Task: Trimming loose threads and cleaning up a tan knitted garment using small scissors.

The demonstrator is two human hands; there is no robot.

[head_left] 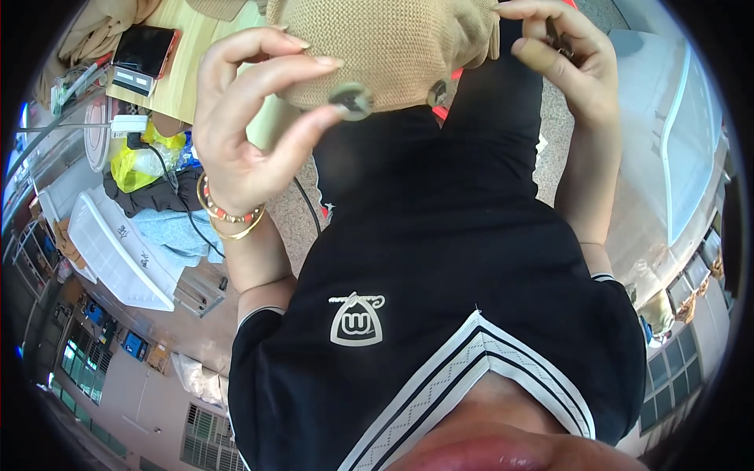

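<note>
A tan knitted piece [369,47] hangs over my lap at the top of the view, its far part cut off by the frame. Two round, dark-and-pale buttons sit along its near edge: one button [351,101] at the left, another button [437,93] nearer the middle. My left hand [251,110] has the knit's left corner between its fingers and thumb, the thumb tip at the left button. At the knit's right edge, my right hand [569,67] touches the fabric with a fingertip. Curled in that hand is a small dark metal tool [559,38], partly hidden by fingers; a tan wrap covers the thumb.
On the left, a wooden table [184,67] carries a phone [145,51] and tan cloth. Below it are yellow plastic bags [129,167], a white bin [118,243] and a dark cable [165,169]. A large translucent bin [652,141] stands on the right.
</note>
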